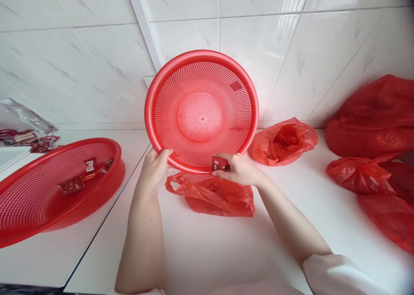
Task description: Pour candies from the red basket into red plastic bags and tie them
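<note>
A round red plastic mesh basket (202,116) is tilted up on its side, its open mouth facing me. My left hand (158,163) grips the lower left of its rim, thumb over the edge. At the lower right of the rim, my right hand (237,169) is closed on a small dark red wrapped packet (219,164). No loose packets show inside this basket. Just below the rim, a red plastic bag (223,200) lies on the white counter (207,243), partly hidden by the basket and my right hand.
Left stands another red mesh basket (113,157) with several dark red packets (71,185) in it. More packets (45,143) lie behind it. An opened red bag (284,142) sits right of the tilted basket, with several filled-looking red bags (371,131) farther right. A tiled wall (184,32) rises behind.
</note>
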Motion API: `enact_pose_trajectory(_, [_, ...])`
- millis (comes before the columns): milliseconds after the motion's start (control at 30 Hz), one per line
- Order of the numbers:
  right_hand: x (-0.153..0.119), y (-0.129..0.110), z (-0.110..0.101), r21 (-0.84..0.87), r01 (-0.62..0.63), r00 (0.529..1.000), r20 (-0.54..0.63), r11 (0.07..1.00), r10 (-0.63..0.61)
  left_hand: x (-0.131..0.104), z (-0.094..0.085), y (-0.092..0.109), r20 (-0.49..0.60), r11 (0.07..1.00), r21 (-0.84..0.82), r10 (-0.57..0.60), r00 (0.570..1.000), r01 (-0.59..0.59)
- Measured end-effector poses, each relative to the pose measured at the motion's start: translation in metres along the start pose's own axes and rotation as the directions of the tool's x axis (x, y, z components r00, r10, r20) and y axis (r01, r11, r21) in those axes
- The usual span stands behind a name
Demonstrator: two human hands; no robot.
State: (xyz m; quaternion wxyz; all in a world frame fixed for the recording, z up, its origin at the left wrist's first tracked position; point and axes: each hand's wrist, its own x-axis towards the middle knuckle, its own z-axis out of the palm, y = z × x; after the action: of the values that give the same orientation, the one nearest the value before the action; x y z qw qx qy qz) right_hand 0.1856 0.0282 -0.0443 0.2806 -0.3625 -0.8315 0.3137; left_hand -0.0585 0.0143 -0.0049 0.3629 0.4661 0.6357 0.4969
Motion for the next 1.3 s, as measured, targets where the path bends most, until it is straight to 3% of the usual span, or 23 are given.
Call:
enact_pose_trajectory(200, [0.003, 0.001, 0.014, -0.009, 0.014, 0.987, 0.162, 1.0, -0.012, 0.009, -0.012, -0.009, -0.106, 1.0, -0.02, 0.008, 0.994, -0.01])
enact_pose_trajectory(467, [0.003, 0.003, 0.018, 0.048, -0.005, 0.987, 0.162, 0.999, -0.003, 0.01, -0.018, -0.009, -0.108, 0.997, -0.07, 0.002, 0.994, -0.01])
enact_pose_trajectory(767, [0.004, -0.004, 0.017, 0.066, -0.066, 0.961, 0.272, 0.996, 0.046, 0.01, -0.018, -0.008, -0.116, 0.997, -0.077, -0.013, 0.993, 0.004])
enact_pose_trajectory(833, [0.003, -0.006, 0.014, 0.101, -0.036, 0.979, 0.206, 0.994, 0.014, 0.011, -0.019, -0.009, -0.109, 0.996, -0.091, -0.006, 0.994, -0.004])
enact_pose_trajectory(900, [0.001, -0.006, 0.008, 0.102, -0.022, 0.998, 0.067, 0.995, 0.015, 0.012, -0.02, -0.01, -0.106, 0.994, -0.11, -0.001, 0.994, -0.011])
enact_pose_trajectory(1033, [-0.004, -0.001, -0.005, -0.044, -0.088, 0.995, -0.055, 0.995, 0.085, 0.016, -0.023, -0.012, -0.066, 0.983, -0.184, -0.017, 0.998, 0.005])
enact_pose_trajectory(1133, [-0.004, 0.004, -0.008, -0.075, -0.086, 0.981, -0.178, 0.994, 0.071, 0.017, -0.022, -0.012, -0.01, 0.974, -0.225, -0.035, 0.999, 0.032])
enact_pose_trajectory(1200, [0.0, 0.007, -0.008, -0.059, -0.053, 0.932, -0.361, 0.997, 0.028, 0.015, -0.021, -0.01, 0.05, 0.979, -0.199, -0.032, 0.998, 0.042])
enact_pose_trajectory(1300, [0.003, 0.009, -0.01, -0.024, -0.012, 0.794, -0.608, 1.0, -0.005, 0.011, -0.029, -0.006, 0.225, 0.994, -0.11, 0.001, 0.974, 0.024])
